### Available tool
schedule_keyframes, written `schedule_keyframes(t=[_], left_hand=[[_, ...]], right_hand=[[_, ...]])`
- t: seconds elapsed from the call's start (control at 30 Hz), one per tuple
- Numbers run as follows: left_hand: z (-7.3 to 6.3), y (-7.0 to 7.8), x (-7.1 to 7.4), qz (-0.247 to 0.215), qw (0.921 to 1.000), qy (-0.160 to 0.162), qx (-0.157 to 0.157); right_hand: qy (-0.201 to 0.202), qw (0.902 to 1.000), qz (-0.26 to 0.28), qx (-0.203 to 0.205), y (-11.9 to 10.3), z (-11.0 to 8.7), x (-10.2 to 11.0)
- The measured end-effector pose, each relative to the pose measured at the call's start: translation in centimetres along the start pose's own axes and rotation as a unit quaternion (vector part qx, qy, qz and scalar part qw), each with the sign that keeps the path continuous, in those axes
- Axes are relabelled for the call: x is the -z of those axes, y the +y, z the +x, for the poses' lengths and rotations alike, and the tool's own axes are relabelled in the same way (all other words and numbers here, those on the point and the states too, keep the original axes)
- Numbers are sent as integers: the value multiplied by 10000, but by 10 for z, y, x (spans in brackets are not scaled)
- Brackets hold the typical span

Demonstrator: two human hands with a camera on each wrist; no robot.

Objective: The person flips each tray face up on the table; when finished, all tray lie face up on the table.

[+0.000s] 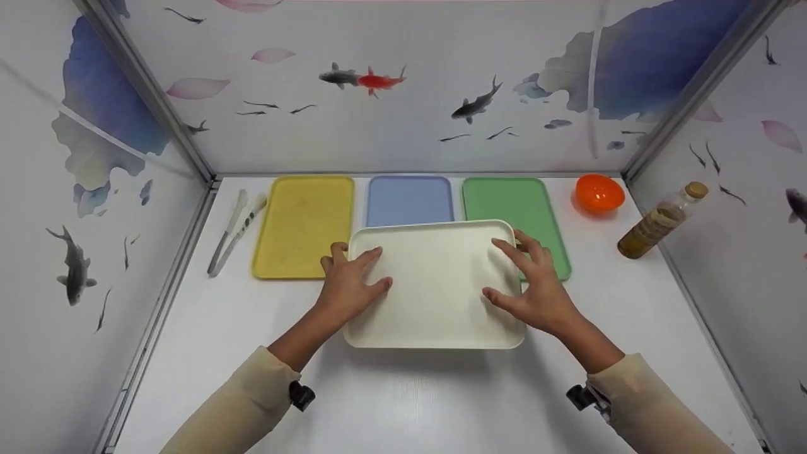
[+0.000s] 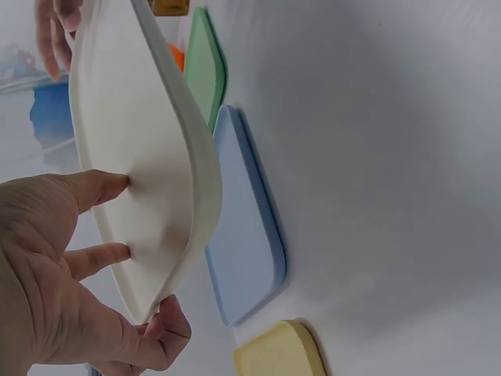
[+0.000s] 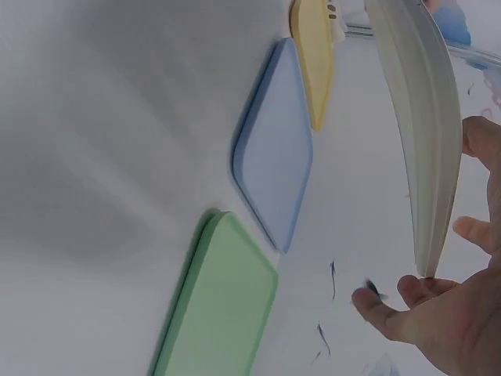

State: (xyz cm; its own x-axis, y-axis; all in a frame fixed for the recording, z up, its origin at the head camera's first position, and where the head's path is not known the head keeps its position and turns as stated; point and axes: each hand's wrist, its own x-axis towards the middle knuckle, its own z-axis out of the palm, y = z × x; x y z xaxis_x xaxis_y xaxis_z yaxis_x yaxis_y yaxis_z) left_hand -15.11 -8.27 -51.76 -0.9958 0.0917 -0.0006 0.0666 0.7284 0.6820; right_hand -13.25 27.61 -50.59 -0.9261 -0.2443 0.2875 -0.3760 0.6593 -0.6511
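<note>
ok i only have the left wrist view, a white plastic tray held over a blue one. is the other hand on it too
Observer: Yes, the right hand grips the white plastic tray at its right edge, and the left hand at its left.
Operator: what's beyond the green tray
Observer: A round orange plastic bowl stands at the back right, beside the flat green tray.
Operator: anything by the yellow one
Observer: Two white-handled utensils lie left of the yellow tray.
</note>
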Motion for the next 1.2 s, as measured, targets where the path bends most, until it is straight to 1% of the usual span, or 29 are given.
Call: schedule_keyframes(t=[0.1,0.17,0.27,0.37,0.5,0.67,0.77,0.83,0.87,0.97,1.07,1.1,1.2], left_hand=[[-2,2,-1,148,9999,-51,3],[-4,2,-2,219,9997,-97,40],[-7,1,-6,309,9993,-177,100],[-10,-3,-13,420,9986,-276,147],[-16,-14,-25,539,9970,-502,256],[-24,-28,-37,420,9948,-782,504],[-27,-36,-43,353,9940,-854,584],[-29,-42,-47,351,9942,-841,566],[-29,-48,-51,427,9940,-827,567],[-23,-72,-71,513,9942,-756,570],[-18,-96,-90,587,9934,-800,581],[-16,-101,-93,520,9938,-810,566],[-15,-106,-96,489,9946,-782,465]], right_hand=[[-235,9984,-507,-41,7,-4,-4],[-396,9965,-726,-97,12,-6,-9],[-617,9933,-948,-217,20,-12,-17],[-789,9904,-1093,-306,28,-20,-27],[-1005,9872,-1180,-369,39,-32,-41],[-1160,9859,-1105,-473,46,-41,-57],[-1228,9850,-1092,-533,48,-45,-65],[-1271,9845,-1077,-553,50,-47,-70],[-1288,9842,-1081,-553,52,-48,-72],[-1328,9834,-1115,-535,55,-50,-77],[-1389,9827,-1103,-539,57,-53,-80],[-1411,9823,-1102,-541,57,-53,-81],[-1439,9818,-1123,-525,58,-54,-82]])
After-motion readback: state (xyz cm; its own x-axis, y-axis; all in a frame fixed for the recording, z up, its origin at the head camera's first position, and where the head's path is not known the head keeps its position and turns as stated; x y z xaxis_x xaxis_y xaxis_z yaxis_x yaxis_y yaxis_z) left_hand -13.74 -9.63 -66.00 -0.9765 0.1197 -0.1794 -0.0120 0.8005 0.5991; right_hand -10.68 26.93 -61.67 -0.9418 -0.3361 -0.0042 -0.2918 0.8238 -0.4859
